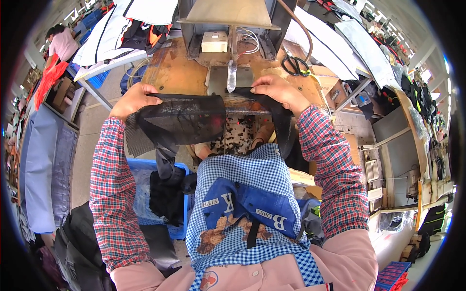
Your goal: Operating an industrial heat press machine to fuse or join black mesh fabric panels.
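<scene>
Black mesh fabric at a worn sewing bench

Head view: left hand (132,99) and right hand (277,91) each grip the black mesh fabric piece (187,119), stretched along the near edge of the scuffed wooden worktable (177,70); black scissors (294,65) lie toward its right edge, a blue plastic crate (141,167) stands below.

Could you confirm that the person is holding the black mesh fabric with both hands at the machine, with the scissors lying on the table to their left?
Not quite: in the head view the scissors lie to the right. Both the left hand and right hand do hold the black mesh fabric at the machine.
</scene>
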